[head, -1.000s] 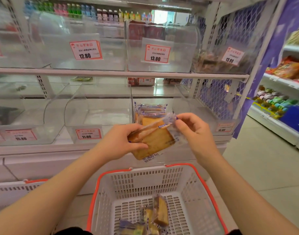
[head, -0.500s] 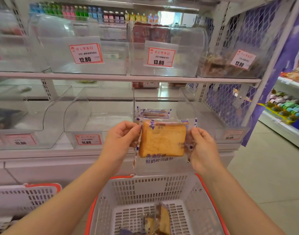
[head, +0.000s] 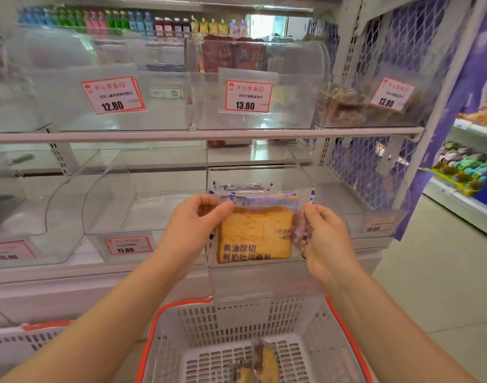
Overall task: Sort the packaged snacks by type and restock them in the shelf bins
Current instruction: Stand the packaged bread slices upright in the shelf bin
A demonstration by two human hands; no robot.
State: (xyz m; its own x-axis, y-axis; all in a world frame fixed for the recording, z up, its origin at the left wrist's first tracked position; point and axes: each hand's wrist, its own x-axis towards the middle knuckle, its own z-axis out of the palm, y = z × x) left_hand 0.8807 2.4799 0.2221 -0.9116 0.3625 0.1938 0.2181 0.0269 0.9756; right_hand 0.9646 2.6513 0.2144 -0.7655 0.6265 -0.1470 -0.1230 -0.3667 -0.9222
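Observation:
A clear packet of sliced toast bread [head: 254, 234] with orange print stands upright in front of a clear lower shelf bin [head: 264, 277]. My left hand [head: 194, 226] pinches its upper left edge. My right hand [head: 324, 239] pinches the wrapper's right edge. More packets of the same kind [head: 242, 187] lie in that bin just behind it. Below, a white basket with a red rim [head: 179, 313] holds a few bread packets [head: 260, 363].
Clear bins with red price tags line two shelves; the 11.80 bin [head: 126, 217] sits to the left, the 13.80 bin [head: 250, 87] above. A bin of dark snacks [head: 347, 106] is upper right. A second basket [head: 21, 341] stands lower left. Another shelf [head: 471, 172] lies right.
The bread packet has been turned from tilted to upright and flat-facing, and both hands have carried it forward to the bin's front. The view has moved closer to the shelf.

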